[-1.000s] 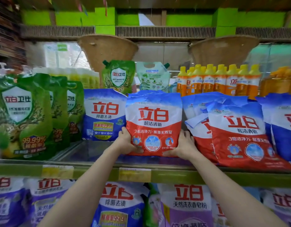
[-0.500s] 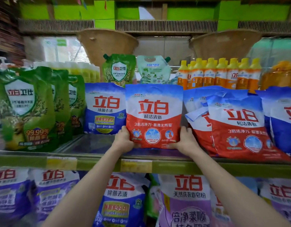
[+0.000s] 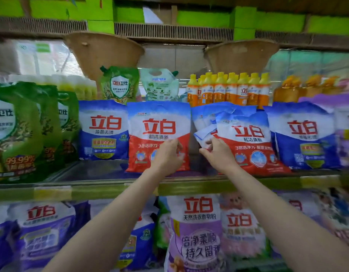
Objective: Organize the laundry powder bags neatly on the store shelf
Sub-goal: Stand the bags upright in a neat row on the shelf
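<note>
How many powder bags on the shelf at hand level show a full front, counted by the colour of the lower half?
Red bags: 2
Blue bags: 2
Total: 4
The crumpled bag, partly hidden behind the right red one, is left out.

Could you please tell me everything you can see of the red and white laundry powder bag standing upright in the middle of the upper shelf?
The red and white bag looks like glossy plastic film: a blue band on top, a white middle with big red characters, a red lower half with round emblems. It stands upright, facing forward, on the shelf, beside a blue bag. The left hand is at its lower right front, fingers loosely bent; whether it grips is unclear.
</note>
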A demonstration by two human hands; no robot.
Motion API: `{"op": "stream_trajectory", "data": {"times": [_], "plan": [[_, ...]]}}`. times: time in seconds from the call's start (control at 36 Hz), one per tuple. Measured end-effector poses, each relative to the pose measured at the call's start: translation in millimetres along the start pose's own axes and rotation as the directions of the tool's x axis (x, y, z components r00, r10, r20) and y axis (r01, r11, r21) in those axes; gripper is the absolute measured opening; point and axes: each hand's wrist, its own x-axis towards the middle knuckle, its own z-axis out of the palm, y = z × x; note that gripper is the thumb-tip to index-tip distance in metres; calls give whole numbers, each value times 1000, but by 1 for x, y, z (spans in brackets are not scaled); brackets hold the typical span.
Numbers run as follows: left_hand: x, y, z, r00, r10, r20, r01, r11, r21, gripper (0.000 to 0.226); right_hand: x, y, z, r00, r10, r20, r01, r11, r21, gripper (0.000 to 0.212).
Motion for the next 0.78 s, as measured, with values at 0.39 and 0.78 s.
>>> {"op": "stream_trajectory", "data": {"times": [0.39,0.78], "plan": [[61,102,92,951,-244,188,288,920,-267,31,34,136,-95,961,276,-3,-275,955,-107,52],[78,108,106,792,-584,179,487,427,-762,30,82,182,-94,923,189,336,-376,630,679,76]]}}
